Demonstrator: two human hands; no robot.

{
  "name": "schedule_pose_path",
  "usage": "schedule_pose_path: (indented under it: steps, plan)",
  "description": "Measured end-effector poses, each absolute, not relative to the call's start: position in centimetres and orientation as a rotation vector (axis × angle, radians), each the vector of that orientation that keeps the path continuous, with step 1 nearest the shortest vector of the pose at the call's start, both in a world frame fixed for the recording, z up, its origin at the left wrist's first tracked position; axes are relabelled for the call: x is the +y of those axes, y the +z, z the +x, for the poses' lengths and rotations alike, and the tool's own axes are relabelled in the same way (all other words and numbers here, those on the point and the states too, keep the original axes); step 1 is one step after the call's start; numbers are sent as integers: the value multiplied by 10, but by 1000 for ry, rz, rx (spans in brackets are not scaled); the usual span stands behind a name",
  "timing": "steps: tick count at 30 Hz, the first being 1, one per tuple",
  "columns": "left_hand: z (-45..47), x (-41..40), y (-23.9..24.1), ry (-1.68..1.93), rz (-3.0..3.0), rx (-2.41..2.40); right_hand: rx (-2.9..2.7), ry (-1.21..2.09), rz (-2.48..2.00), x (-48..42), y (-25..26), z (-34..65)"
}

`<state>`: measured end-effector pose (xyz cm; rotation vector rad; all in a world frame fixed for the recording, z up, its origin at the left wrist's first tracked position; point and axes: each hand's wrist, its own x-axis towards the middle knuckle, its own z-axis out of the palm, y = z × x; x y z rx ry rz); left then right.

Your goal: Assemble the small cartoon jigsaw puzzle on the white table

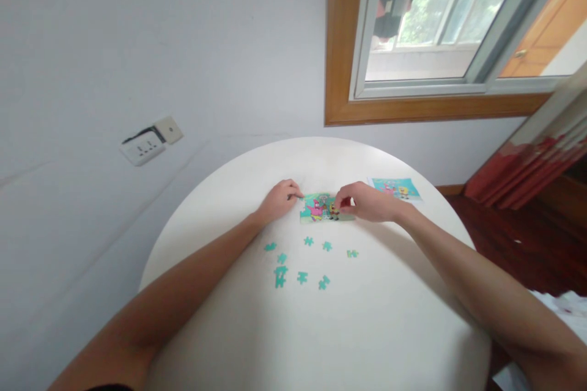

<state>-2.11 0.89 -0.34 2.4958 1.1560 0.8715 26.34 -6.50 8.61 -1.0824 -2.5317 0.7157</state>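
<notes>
- Left hand (280, 199): fingers loosely bent, tips at the near side of the puzzle; whether they grip anything cannot be told.
- Right hand (365, 201): thumb and fingers curved together over the puzzle's other end; a piece between them cannot be made out.
- Partly assembled puzzle (315, 210): flat between the hands, bearing cartoon figures.
- Loose pieces (302, 277): scattered on the white table (376, 330), closer to the wearer than both hands.
- Printed picture (403, 188): just beyond the right hand, partly hidden by it.

Head-worn view, facing forward and down, near the table (380, 330)
</notes>
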Motion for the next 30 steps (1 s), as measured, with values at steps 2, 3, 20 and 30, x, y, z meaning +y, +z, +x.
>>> schedule_pose_path:
  steps: [2,3,20,30]
  plan:
    - [-21,8,-3,882,2500,1157,-2593,698,-1138,-83,89,261]
    - [-21,8,-3,895,2494,1159,-2614,687,-1189,-92,88,261]
    - [-18,11,-5,966,2520,1171,-2502,632,-1548,-174,34,272]
    - [-16,9,-3,924,2562,1145,-2487,539,-1625,-167,33,263]
